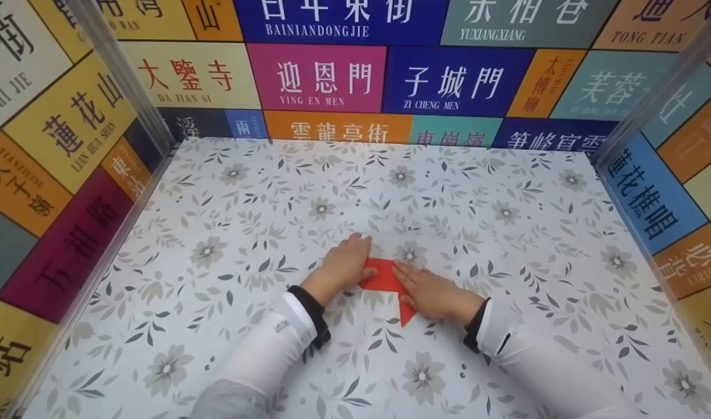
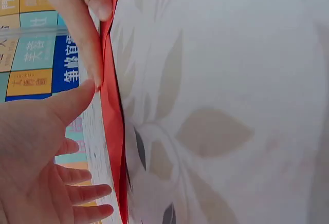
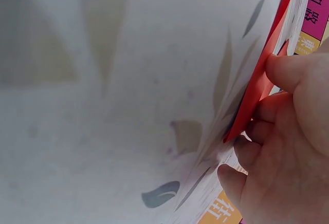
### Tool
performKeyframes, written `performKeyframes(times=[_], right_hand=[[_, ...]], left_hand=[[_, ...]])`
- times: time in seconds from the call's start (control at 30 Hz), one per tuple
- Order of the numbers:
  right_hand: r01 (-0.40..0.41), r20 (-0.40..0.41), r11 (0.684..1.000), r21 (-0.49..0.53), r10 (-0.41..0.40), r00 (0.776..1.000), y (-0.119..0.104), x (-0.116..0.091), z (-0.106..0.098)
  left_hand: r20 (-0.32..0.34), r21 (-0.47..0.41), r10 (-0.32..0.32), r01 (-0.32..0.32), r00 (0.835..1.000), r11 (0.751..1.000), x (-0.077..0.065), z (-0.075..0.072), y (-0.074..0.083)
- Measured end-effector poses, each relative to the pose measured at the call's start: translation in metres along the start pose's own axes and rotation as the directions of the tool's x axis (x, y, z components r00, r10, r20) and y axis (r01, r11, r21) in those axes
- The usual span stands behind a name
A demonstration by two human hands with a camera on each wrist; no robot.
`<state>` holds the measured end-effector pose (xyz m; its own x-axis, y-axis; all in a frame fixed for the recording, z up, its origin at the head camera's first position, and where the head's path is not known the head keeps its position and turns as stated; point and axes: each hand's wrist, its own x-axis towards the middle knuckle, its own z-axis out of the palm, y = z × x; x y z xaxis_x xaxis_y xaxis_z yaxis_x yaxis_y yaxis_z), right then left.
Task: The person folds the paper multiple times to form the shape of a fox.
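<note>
A folded piece of red paper point(image 1: 381, 274) lies on the floral tablecloth, its body flat and a pointed corner aimed toward the person. At its left end is the left hand point(image 1: 348, 262), thumb on the paper and the other fingers stretched out past its edge. The right hand point(image 1: 437, 293) lies along the right side, extended fingertips pressing the paper and thumb on the pointed part. In the left wrist view, the left thumb meets the red paper point(image 2: 112, 116) close to a right fingertip. Seen from the right wrist, the right thumb rests on the red paper point(image 3: 259, 82).
White cloth point(image 1: 309, 372) with grey flowers and leaves covers the table. Panels of colourful signs with Chinese characters point(image 1: 326, 78) stand behind it and along both sides. Dark bands point(image 1: 312, 317) circle both wrists below white sleeves.
</note>
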<state>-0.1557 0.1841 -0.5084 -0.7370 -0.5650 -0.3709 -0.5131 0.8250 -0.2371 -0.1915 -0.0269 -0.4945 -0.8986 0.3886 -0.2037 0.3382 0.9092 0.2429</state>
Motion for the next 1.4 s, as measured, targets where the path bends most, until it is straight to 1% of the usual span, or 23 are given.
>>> performKeyframes(times=[0.1,0.2,0.33,0.4,0.47,0.53,0.63,0.7,0.83,0.97,1.17,1.33,1.4], right_hand=[[-0.010,0.004,1.000,0.008,0.010,1.000,0.000,0.000,0.000],[-0.012,0.005,1.000,0.015,0.012,1.000,-0.001,0.000,0.000],[-0.001,0.001,1.000,0.016,0.001,1.000,-0.001,-0.001,0.000],[0.008,0.000,1.000,0.005,-0.008,1.000,0.000,-0.002,0.000],[0.022,-0.004,1.000,-0.002,-0.022,1.000,0.001,-0.002,0.000],[0.028,-0.004,1.000,-0.008,-0.028,1.000,0.001,-0.003,0.000],[0.034,-0.011,0.999,0.005,-0.033,0.999,0.002,-0.003,0.001],[0.032,-0.012,0.999,0.011,-0.032,0.999,0.002,-0.002,0.001],[0.025,-0.007,1.000,0.012,-0.025,1.000,0.002,-0.001,0.001],[0.011,-0.002,1.000,0.007,-0.011,1.000,0.003,0.000,0.002],[0.000,-0.001,1.000,0.002,0.000,1.000,0.003,0.001,0.003],[0.006,0.001,1.000,0.011,-0.006,1.000,0.002,0.000,0.002],[0.016,-0.005,1.000,0.014,-0.016,1.000,0.002,-0.001,0.001]], left_hand=[[-0.062,-0.037,-0.040,0.038,0.997,0.999,0.004,-0.007,-0.019],[-0.081,-0.076,-0.103,0.097,0.991,0.992,0.006,-0.014,-0.039],[-0.044,-0.141,-0.172,0.164,0.984,0.976,0.008,-0.020,-0.061],[-0.017,-0.186,-0.181,0.175,0.983,0.967,0.009,-0.022,-0.069],[0.013,-0.230,-0.174,0.172,0.985,0.958,0.009,-0.022,-0.073],[0.038,-0.276,-0.155,0.160,0.987,0.948,0.010,-0.021,-0.074],[0.059,-0.302,-0.128,0.140,0.990,0.943,0.012,-0.020,-0.072],[0.069,-0.299,-0.124,0.139,0.990,0.944,0.013,-0.020,-0.070],[0.081,-0.273,-0.137,0.154,0.987,0.950,0.015,-0.020,-0.066],[0.091,-0.272,-0.123,0.143,0.988,0.952,0.017,-0.020,-0.065],[0.083,-0.272,-0.070,0.090,0.994,0.958,0.018,-0.018,-0.059],[0.091,-0.287,-0.021,0.047,0.996,0.957,0.016,-0.017,-0.055],[0.085,-0.292,0.002,0.023,0.996,0.956,0.016,-0.018,-0.052]])
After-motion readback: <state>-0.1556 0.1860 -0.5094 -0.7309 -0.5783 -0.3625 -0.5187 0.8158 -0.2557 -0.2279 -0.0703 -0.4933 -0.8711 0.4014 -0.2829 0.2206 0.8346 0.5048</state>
